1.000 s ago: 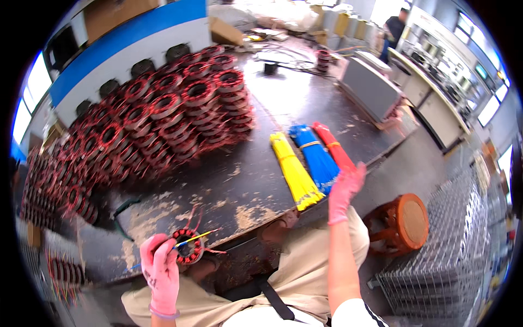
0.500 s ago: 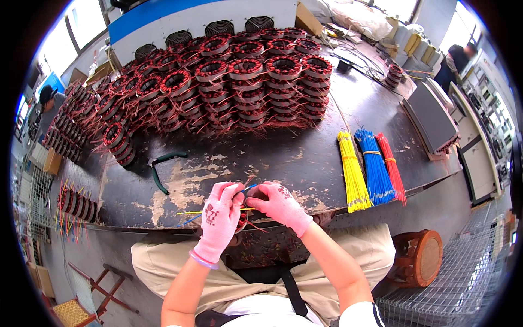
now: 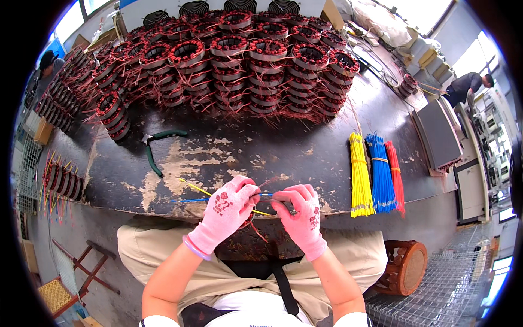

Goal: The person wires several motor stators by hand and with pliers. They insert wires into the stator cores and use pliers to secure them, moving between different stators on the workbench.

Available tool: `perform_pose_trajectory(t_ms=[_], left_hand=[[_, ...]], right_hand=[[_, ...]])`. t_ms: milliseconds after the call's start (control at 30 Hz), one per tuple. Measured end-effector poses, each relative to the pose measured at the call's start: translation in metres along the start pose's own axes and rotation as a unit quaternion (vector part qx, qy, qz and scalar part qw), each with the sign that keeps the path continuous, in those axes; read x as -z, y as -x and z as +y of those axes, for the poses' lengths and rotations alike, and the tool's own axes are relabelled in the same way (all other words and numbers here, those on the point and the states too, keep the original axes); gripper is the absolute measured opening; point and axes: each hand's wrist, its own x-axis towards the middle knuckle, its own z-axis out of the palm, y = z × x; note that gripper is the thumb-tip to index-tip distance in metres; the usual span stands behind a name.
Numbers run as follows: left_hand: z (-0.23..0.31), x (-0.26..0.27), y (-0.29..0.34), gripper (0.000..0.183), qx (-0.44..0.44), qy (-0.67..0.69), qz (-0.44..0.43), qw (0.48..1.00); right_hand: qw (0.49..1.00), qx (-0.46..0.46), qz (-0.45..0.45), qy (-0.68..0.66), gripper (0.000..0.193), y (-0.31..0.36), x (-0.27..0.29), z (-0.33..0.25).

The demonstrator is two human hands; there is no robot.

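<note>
My left hand (image 3: 230, 208), in a pink glove, is closed with thumb and fingers pinching a blue wire (image 3: 266, 194) at the table's front edge. Just to its right, my gloved right hand (image 3: 300, 217) pinches the same wire, leaving a short stretch visible between the two. A yellow wire (image 3: 195, 188) pokes out on the far side of my left hand. Thin red leads (image 3: 258, 231) hang below the fingers. They come from a wound stator coil that my left hand mostly hides.
Stacked stator coils (image 3: 267, 50) fill the table's far side. Green-handled pliers (image 3: 158, 136) lie splayed at left. Yellow (image 3: 359, 174), blue (image 3: 381, 171) and red wire bundles (image 3: 396, 180) lie at right. A row of wired coils (image 3: 62, 181) sits far left; a wooden stool (image 3: 406, 267) stands right.
My hands have moved slightly apart, showing more blue wire between them. The yellow wire at left now slants upward. The view has shifted, and a person in the background at right has moved.
</note>
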Motion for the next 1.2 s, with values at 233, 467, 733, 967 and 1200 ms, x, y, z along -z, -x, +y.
perform_pose_trajectory(t_ms=[233, 467, 733, 967, 1200], left_hand=[[0.004, 0.007, -0.006, 0.015, -0.022, -0.038, -0.048, 0.998], [0.016, 0.006, -0.009, 0.014, -0.013, -0.068, -0.053, 0.996], [0.015, -0.001, -0.006, 0.016, 0.002, -0.031, -0.046, 0.998], [0.007, -0.011, -0.001, 0.016, -0.028, -0.024, -0.029, 0.999], [0.007, -0.012, -0.001, 0.016, -0.018, -0.015, -0.03, 0.999]], right_hand=[[0.991, -0.016, -0.069, -0.116, 0.018, -0.011, 0.003, 0.002], [0.969, -0.106, -0.132, -0.182, 0.014, -0.016, 0.01, 0.001], [0.953, -0.146, -0.18, -0.195, 0.013, -0.025, 0.016, 0.001], [0.925, -0.24, -0.188, -0.227, 0.018, -0.022, 0.009, 0.014], [0.976, 0.123, -0.112, 0.141, 0.048, -0.002, 0.017, 0.012]])
